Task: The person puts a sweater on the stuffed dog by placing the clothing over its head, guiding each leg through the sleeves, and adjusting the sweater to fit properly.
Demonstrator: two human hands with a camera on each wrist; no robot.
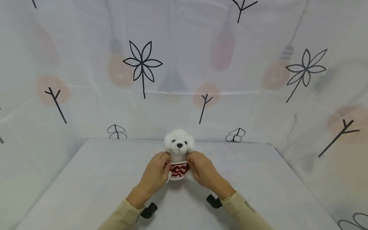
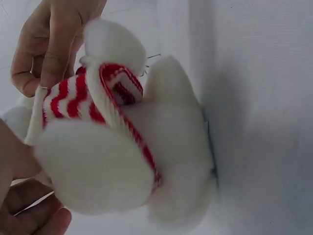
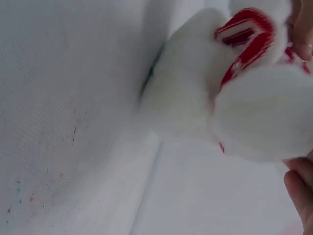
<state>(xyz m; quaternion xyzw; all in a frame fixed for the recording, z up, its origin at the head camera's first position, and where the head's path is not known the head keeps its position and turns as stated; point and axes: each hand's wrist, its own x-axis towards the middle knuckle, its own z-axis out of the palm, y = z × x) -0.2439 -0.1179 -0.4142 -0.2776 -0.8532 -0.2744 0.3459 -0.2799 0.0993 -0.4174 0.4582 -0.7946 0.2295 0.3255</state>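
Nearest, at five and seven o'clock: beige sleeves [image 1: 123, 215], black wrist mounts [image 1: 149, 210] by the cuffs. Left hand [image 1: 153, 171] at the plush dog's eight o'clock, right hand [image 1: 204, 169] at its four; each pinches the upper edge of the red-and-white knit garment [image 1: 179, 170]. White plush dog [image 1: 178, 156] sits upright between them on the bench [image 1: 115, 175], six o'clock of head view centre. Garment already wraps the torso, below the neck; seating its edge looks like what's left. Arm openings: cannot tell. Beyond, twelve o'clock: printed backdrop [image 1: 184, 111].
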